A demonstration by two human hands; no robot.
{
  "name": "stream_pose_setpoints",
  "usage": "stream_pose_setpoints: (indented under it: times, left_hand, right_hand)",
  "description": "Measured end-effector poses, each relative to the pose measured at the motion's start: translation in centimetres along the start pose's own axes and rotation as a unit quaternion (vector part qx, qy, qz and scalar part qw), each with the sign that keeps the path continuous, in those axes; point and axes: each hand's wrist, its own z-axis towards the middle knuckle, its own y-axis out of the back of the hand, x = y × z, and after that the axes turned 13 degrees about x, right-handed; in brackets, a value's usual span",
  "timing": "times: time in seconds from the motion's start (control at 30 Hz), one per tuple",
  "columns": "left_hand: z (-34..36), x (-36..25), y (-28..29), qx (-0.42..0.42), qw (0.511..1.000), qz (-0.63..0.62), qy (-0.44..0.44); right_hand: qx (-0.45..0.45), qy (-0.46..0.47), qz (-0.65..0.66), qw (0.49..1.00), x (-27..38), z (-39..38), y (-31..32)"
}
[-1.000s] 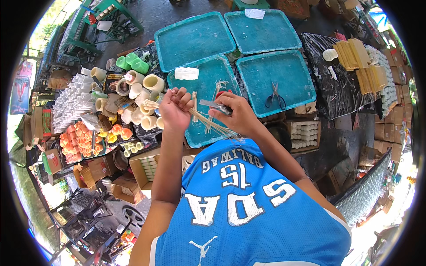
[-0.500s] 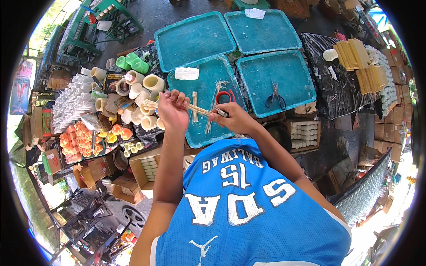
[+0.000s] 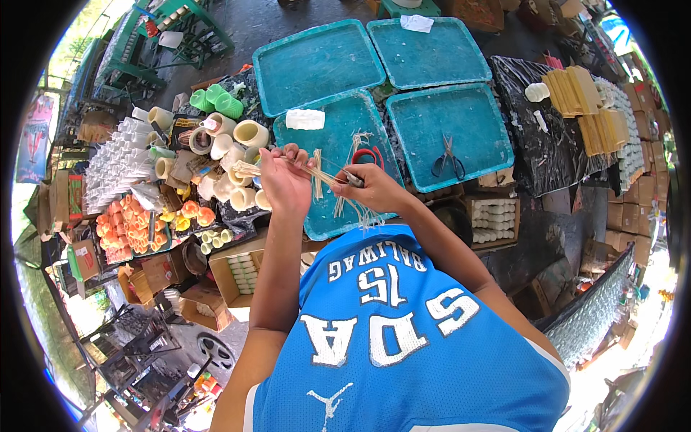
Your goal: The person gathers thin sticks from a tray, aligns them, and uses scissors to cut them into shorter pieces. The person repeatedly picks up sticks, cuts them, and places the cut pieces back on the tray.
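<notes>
A bundle of thin pale strands (image 3: 317, 173) is stretched between both hands above a teal plastic tray (image 3: 327, 137). The left hand (image 3: 282, 180) is closed around one end. The right hand (image 3: 374, 189) pinches the other end alongside red-handled scissors (image 3: 365, 157). Cream cylindrical moulds (image 3: 216, 155) stand just left.

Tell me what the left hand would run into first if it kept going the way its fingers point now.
The left hand points up and away over the near teal tray. First in that line is probably the white block on that tray, though depth is hard to judge, and the hand may pass above it.
</notes>
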Motion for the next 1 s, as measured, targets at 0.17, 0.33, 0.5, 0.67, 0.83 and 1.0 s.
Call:
stream_pose_setpoints:
  times: [0.17, 0.33, 0.5, 0.67, 0.83, 1.0]
  left_hand:
    - [0.0, -0.5, 0.7, 0.076, 0.995, 0.050, 0.027]
    - [0.0, -1.5, 0.8, 0.151, 0.985, 0.060, 0.062]
    - [-0.2, -2.3, 1.3, 0.179, 0.982, 0.032, 0.055]
    - [-0.1, -5.7, 1.0, 0.085, 0.982, 0.148, -0.079]
    - [-0.9, -5.9, -3.3, 0.172, 0.695, 0.661, -0.225]
    - [-2.2, -3.5, -6.6, 0.329, 0.339, 0.876, -0.097]
  right_hand:
    - [0.030, 0.012, 0.078, 0.996, -0.5, 0.2, -0.3]
    - [0.021, -0.006, 0.074, 0.997, -0.3, -0.2, 0.7]
    - [0.002, 0.011, 0.066, 0.998, -0.5, -0.6, 1.4]
    - [0.013, 0.018, 0.072, 0.997, 0.4, -1.0, 1.8]
    - [0.034, 0.031, 0.076, 0.996, -0.4, -1.1, 2.1]
    - [0.077, 0.030, 0.061, 0.995, 0.3, -1.0, 2.2]
